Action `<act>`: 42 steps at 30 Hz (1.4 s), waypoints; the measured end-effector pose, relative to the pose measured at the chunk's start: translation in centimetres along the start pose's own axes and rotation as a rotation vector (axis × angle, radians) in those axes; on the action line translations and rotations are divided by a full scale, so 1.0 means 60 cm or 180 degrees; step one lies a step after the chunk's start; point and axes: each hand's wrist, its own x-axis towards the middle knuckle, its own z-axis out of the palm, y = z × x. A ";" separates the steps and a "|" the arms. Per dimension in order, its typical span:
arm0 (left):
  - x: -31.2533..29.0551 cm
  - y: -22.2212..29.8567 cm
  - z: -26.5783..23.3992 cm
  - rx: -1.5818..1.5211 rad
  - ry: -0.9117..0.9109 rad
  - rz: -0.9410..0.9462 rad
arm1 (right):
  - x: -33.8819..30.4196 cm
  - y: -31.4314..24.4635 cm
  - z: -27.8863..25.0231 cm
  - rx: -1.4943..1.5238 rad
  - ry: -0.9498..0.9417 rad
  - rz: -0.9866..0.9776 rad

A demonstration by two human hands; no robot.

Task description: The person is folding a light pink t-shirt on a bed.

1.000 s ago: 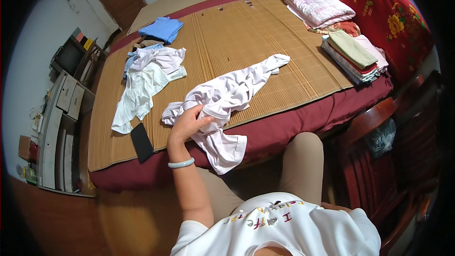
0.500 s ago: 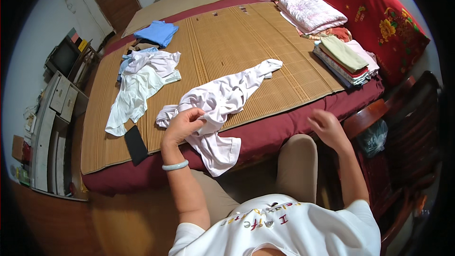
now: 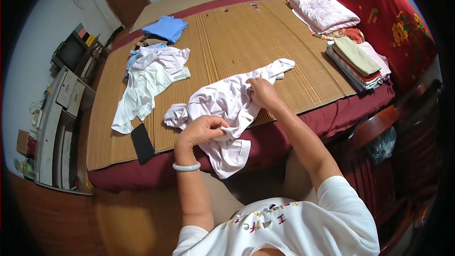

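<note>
A crumpled pale pinkish-white shirt [image 3: 215,97] lies across the front of the bamboo mat [image 3: 237,33], one sleeve stretching to the far right and another part hanging over the bed's near edge. My left hand [image 3: 201,130], with a pale bangle at the wrist, pinches the shirt's near side between thumb and fingers. On the shirt's right part rests my right hand [image 3: 263,93], its fingers bent and closed on the cloth near the base of the outstretched sleeve. The exact fold between those fingers is partly hidden.
Loose white clothes [image 3: 147,83] and a folded blue garment [image 3: 166,29] lie at the left. A black flat object [image 3: 142,143] sits at the mat's front edge. Folded clothes [image 3: 358,59] and a folded quilt [image 3: 324,12] are stacked right, beside a wooden chair [image 3: 374,123].
My right hand has come in from the right, away from the cloth, onto the shirt and closed there. My left hand stays at the shirt's near side. The view has shifted slightly.
</note>
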 end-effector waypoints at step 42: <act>0.039 0.026 0.027 -0.0414 0.1382 0.1124 | -0.039 -0.096 -0.054 0.5015 -0.1524 0.0284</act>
